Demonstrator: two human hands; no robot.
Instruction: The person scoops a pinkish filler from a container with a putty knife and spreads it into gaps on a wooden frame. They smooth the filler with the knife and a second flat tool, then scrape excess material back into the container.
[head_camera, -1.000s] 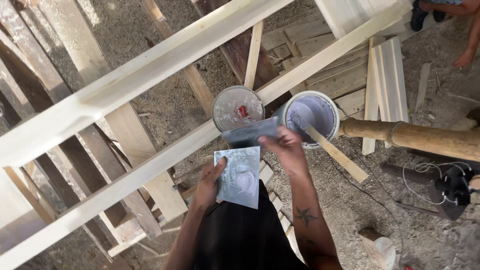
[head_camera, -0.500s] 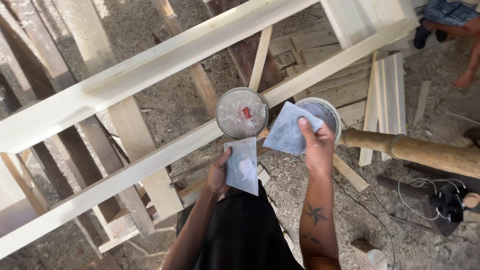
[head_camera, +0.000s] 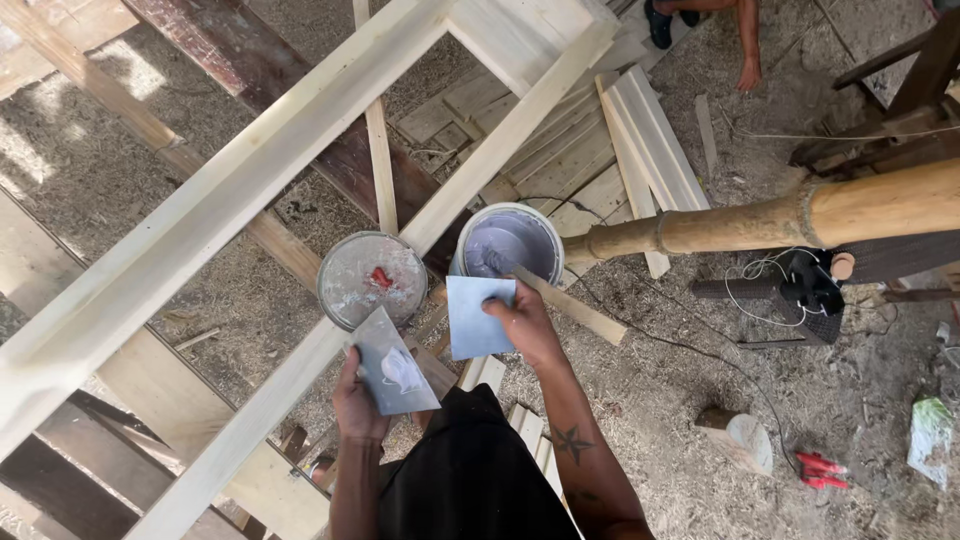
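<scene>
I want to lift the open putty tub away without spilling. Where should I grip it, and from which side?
Grip the open tub by its round rim, from the far side. The wooden stick leans out over the near edge, the right hand with its flat blade hovers there, and the wooden rail crosses the left side.

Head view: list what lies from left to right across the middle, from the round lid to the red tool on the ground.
Round lid → left hand holding a scraper blade → right hand holding a second blade → wooden post → red tool.
</scene>
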